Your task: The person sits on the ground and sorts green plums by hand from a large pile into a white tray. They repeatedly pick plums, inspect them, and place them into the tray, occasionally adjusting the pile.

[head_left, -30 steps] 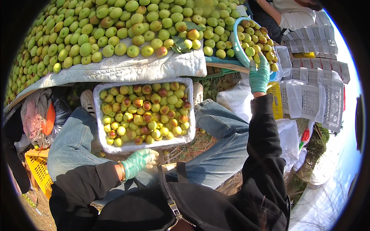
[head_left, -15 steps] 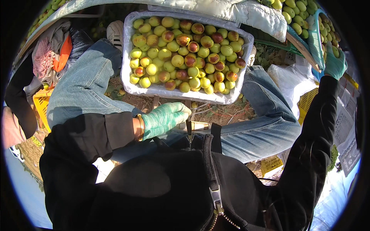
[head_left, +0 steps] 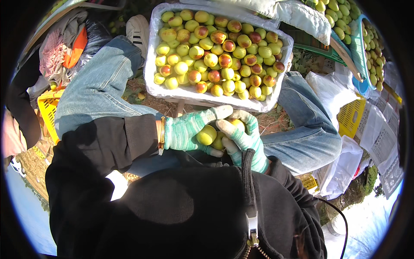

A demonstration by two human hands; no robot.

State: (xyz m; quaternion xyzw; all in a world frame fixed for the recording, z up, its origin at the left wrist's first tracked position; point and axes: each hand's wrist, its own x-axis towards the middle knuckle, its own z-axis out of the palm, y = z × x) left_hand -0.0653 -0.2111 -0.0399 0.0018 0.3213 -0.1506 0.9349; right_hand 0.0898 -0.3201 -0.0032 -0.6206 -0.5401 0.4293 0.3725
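In front of my body, my left hand point(head_left: 183, 131) and my right hand point(head_left: 249, 140) are together, both in green-and-white knit gloves with pale fingertips. Between them sit a few round jujubes. One yellow-green jujube point(head_left: 206, 135) rests against the left palm, with another partly hidden beside it. My right hand curls around a further jujube point(head_left: 237, 124). Just beyond the hands stands a crate point(head_left: 181, 96) lined with white plastic, full of green, yellow and reddish-brown jujubes point(head_left: 215, 58).
A padded white cloth point(head_left: 297, 19) edges a raised heap of green jujubes point(head_left: 338, 15) at far right. Beside it is a blue-rimmed basket point(head_left: 360, 47) of jujubes. Yellow crates point(head_left: 351, 114) and clear plastic bags point(head_left: 325, 97) lie at right. Left are piled clothes point(head_left: 64, 47) and a person's dark sleeve point(head_left: 23, 99).
My right hand has come back from the basket at far right to meet the left hand, and jujubes now show between them. The lined crate appears slightly higher and further right in view.
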